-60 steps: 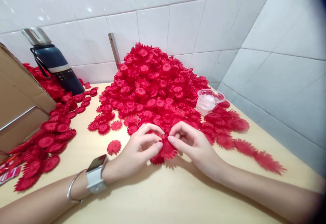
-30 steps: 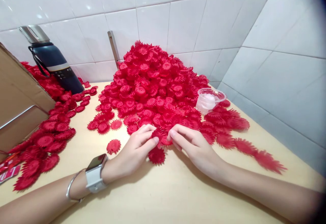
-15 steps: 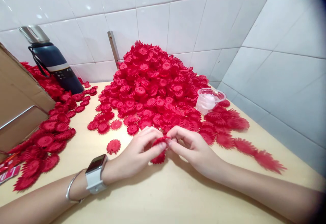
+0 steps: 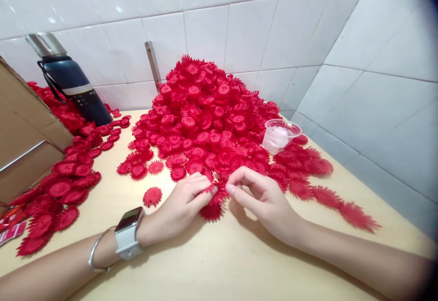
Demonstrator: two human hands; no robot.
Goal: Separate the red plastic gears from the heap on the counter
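Observation:
My left hand, with a watch and a bracelet on its wrist, pinches a red fringed flower between thumb and fingers. Part of the flower is covered by those fingers. Just to the right, my right hand is apart from it, thumb and fingertip closed together. Whether anything small is in that pinch, I cannot make out. Behind both hands rises a large heap of red flowers. One loose flower lies flat left of my left hand.
A clear plastic cup with something whitish in it stands at the heap's right side. To the left are a dark blue bottle, a cardboard box and more red flowers. White tiled walls border the table.
My right hand has drawn slightly away from the flower, opening a gap between the hands. My left hand still grips the flower and has shifted a little left.

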